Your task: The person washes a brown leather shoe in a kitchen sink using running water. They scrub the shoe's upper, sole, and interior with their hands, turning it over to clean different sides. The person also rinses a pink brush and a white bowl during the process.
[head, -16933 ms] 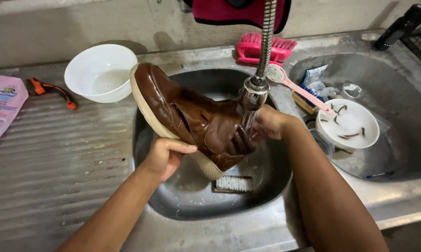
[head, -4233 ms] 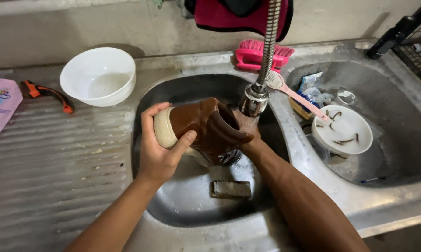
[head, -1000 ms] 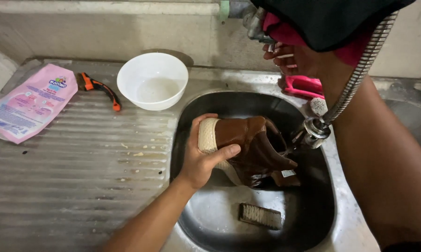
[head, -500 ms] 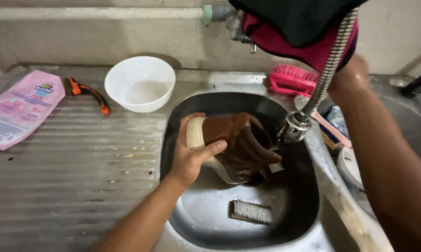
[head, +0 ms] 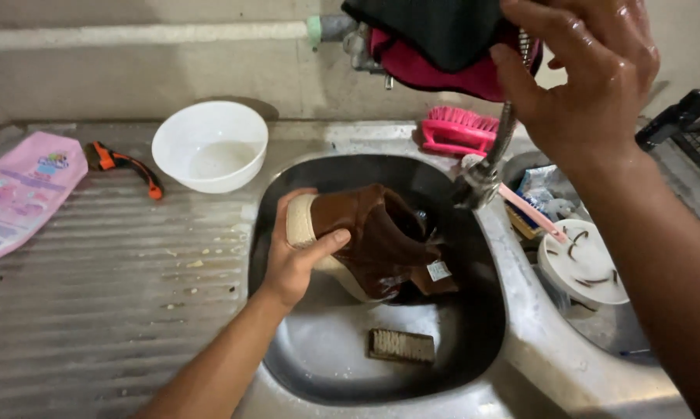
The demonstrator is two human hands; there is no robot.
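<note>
I note the left hand (head: 299, 260) with fingers clenched around the toe of the brown boot (head: 373, 240), lying lengthwise toward the right in the sink (head: 474, 341) at frame centre, while the right hand (head: 583, 74), fingers loosely spread and empty, is raised upper right.

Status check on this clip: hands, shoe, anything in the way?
Left hand grips brown shoe by the toe, over the sink basin. Right hand raised by the tap, holding nothing. Scrub brush lies below.
</note>
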